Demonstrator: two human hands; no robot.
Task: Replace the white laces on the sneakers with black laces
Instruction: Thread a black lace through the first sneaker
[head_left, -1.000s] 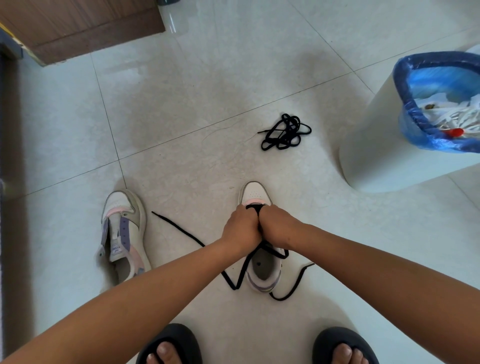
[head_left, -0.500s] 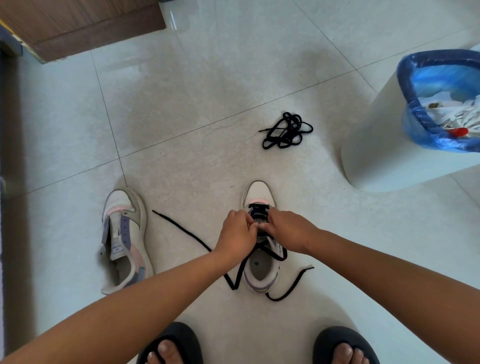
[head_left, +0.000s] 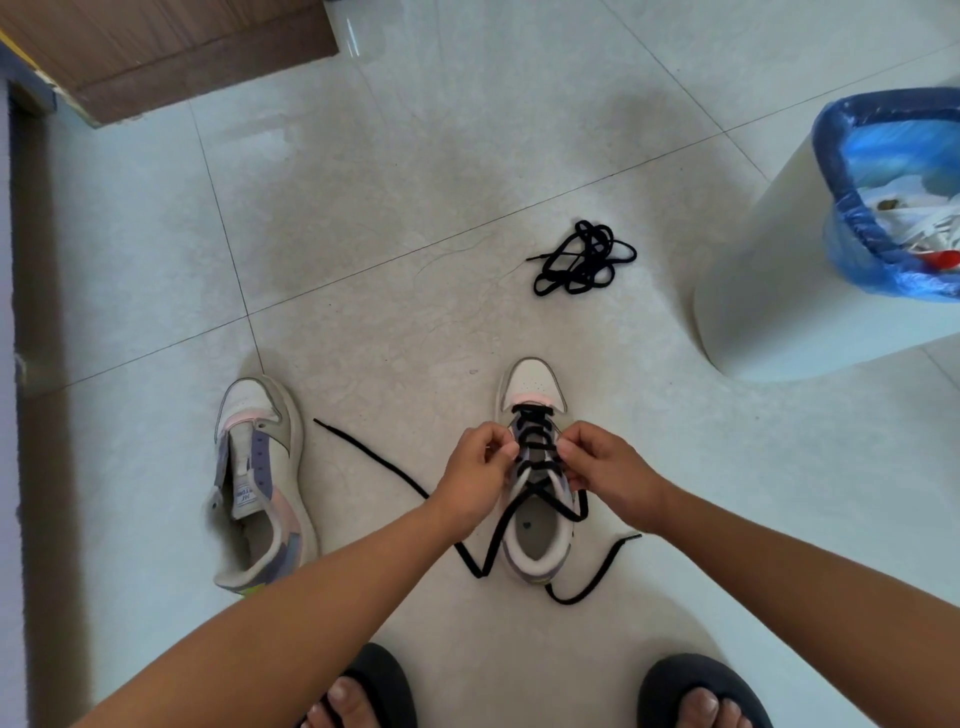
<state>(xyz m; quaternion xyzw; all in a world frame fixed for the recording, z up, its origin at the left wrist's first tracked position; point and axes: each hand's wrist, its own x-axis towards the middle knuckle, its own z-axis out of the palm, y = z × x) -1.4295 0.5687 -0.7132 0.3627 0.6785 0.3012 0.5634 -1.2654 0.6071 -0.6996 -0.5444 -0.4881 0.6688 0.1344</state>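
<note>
**Two sneakers, two black laces, two hands on one shoe**

Two sneakers stand on the pale tiled floor (head_left: 467, 156), toes pointing away from the person. The right-hand sneaker (head_left: 535, 384) carries a black lace (head_left: 535, 447) threaded through its eyelets in several crossing rows. The lace's two loose ends trail off the shoe: one runs left across the tiles to a tip near the other shoe, the other curls round the heel on the right. The left-hand sneaker (head_left: 260, 483) has no lace in it; its tongue and purple eyelet strips lie open.

The left hand (head_left: 475, 478) and the right hand (head_left: 602, 467) sit on either side of the laced shoe, fingers curled. Each pinches at the lace rows near the eyelets on its own side, the fingertips touching the lace. The exact row each one holds is too small to make out.

A second black lace (head_left: 584, 260) lies in a loose bundle on the floor, beyond the laced sneaker and well apart from it. To the right stands one white bin (head_left: 769, 270) lined with a blue bag (head_left: 852, 228), with white strips and a bit of red inside.

Two feet in black sandals show at the bottom edge: the left one (head_left: 363, 691) and the right one (head_left: 696, 696). A brown wooden panel (head_left: 166, 47) fills the upper left corner.
</note>
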